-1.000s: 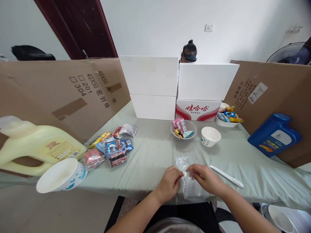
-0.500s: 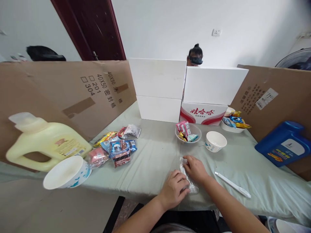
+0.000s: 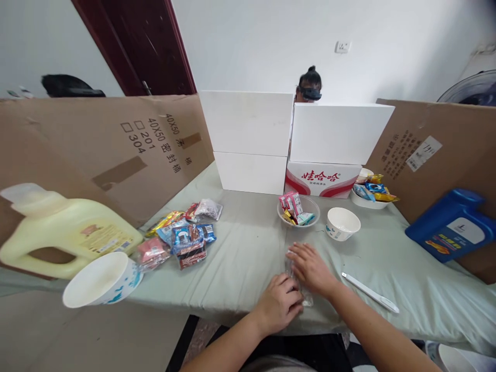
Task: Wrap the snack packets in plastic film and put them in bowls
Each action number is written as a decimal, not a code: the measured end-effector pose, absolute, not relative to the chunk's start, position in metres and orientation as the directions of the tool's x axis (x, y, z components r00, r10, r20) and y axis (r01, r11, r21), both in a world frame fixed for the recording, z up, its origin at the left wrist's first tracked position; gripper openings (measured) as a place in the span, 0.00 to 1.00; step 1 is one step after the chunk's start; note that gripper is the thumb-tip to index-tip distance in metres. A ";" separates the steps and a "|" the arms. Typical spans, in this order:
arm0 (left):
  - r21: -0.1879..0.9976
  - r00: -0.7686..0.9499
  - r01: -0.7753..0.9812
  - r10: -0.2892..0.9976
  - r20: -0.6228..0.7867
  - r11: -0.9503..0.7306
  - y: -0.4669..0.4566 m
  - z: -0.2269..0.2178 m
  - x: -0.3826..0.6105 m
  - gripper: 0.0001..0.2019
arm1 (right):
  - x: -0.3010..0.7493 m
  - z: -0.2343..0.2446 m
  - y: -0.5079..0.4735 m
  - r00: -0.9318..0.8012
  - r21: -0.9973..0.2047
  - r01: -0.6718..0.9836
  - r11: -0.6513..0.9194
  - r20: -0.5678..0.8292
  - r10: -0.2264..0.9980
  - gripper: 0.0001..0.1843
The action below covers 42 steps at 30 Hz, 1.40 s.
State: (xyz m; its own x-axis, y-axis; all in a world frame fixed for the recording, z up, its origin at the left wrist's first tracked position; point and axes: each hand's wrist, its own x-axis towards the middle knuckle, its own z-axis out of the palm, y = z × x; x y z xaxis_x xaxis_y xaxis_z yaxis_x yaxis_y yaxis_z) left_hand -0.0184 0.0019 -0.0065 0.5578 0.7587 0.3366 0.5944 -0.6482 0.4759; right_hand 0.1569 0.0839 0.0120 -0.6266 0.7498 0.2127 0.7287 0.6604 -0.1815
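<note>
A clear plastic bag (image 3: 306, 297) lies flat on the pale green tablecloth (image 3: 248, 248) near the front edge, mostly hidden under my hands. My right hand (image 3: 310, 267) lies on it with fingers stretched flat, pressing it down. My left hand (image 3: 279, 305) rests on the bag's near end with fingers curled over it. A white pen-like stick (image 3: 370, 293) lies just right of my right wrist.
A glass bowl of snack packets (image 3: 298, 211) and a white paper bowl (image 3: 343, 223) stand behind my hands. Loose snack packets (image 3: 182, 237), a white bowl (image 3: 98, 279) and a yellow jug (image 3: 65, 232) are at left; a blue jug (image 3: 451, 225) at right. White boxes (image 3: 251, 139) and cardboard walls surround the table; a person sits behind.
The bag, held up between both hands a second ago, now lies on the cloth. My right hand has opened flat on it and slid a little away from me.
</note>
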 end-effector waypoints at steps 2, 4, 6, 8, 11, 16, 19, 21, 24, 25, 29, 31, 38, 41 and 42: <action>0.478 0.554 0.602 0.765 0.327 -0.640 0.002 -0.006 -0.018 0.06 | 0.153 0.004 0.076 -0.697 -0.157 0.686 0.710 0.140 0.704 0.26; 0.473 0.554 0.609 0.768 0.320 -0.637 0.003 -0.006 -0.018 0.06 | 0.150 -0.003 0.075 -0.687 -0.138 0.710 0.690 0.075 0.722 0.29; 0.468 0.558 0.611 0.767 0.317 -0.638 0.002 -0.005 -0.018 0.05 | 0.151 -0.004 0.081 -0.632 -0.140 0.763 0.631 0.049 0.774 0.31; 0.468 0.561 0.604 0.761 0.325 -0.645 0.001 -0.005 -0.019 0.06 | 0.157 0.000 0.087 -0.549 -0.161 0.818 0.552 0.070 0.833 0.32; 0.471 0.546 0.587 0.751 0.371 -0.659 -0.006 -0.003 -0.022 0.10 | 0.173 0.011 0.084 -0.460 -0.202 0.852 0.483 0.153 0.875 0.28; 0.455 0.540 0.601 0.753 0.376 -0.657 -0.022 -0.001 -0.030 0.15 | 0.189 0.016 0.029 -0.757 -0.323 0.541 0.777 0.217 0.617 0.35; 0.428 0.568 0.615 0.748 0.342 -0.662 -0.030 0.000 -0.033 0.18 | 0.186 0.010 -0.007 -0.760 -0.312 0.551 0.774 0.195 0.620 0.29; 0.421 0.583 0.606 0.737 0.342 -0.675 -0.033 0.002 -0.034 0.17 | 0.183 0.008 -0.022 -0.707 -0.318 0.589 0.743 0.244 0.664 0.21; 0.447 0.575 0.576 0.728 0.375 -0.685 -0.036 0.007 -0.033 0.12 | 0.182 0.012 -0.033 -0.658 -0.404 0.553 0.729 0.324 0.679 0.15; 0.468 0.565 0.562 0.730 0.385 -0.682 -0.036 0.008 -0.032 0.11 | 0.182 0.014 -0.034 -0.649 -0.445 0.529 0.723 0.337 0.682 0.13; 0.562 0.441 0.596 0.818 0.368 -0.574 -0.025 0.012 -0.024 0.09 | 0.180 0.016 -0.028 -0.507 -0.615 0.537 0.577 0.311 0.804 0.12; 0.606 0.333 0.646 0.886 0.322 -0.463 -0.012 0.010 -0.017 0.07 | 0.177 0.010 -0.018 -0.363 -0.629 0.619 0.470 0.301 0.882 0.13; 0.547 0.131 0.816 0.981 0.142 -0.188 0.023 0.002 0.007 0.15 | 0.162 -0.011 0.011 -0.154 -0.403 0.887 0.225 0.201 0.968 0.16; 0.475 0.127 0.864 0.985 0.117 -0.168 0.026 0.004 0.012 0.14 | 0.159 -0.009 0.015 -0.125 -0.329 0.930 0.164 0.136 0.983 0.14; 0.447 0.133 0.879 0.985 0.110 -0.168 0.026 0.005 0.014 0.13 | 0.158 -0.008 0.016 -0.115 -0.316 0.937 0.149 0.124 0.986 0.14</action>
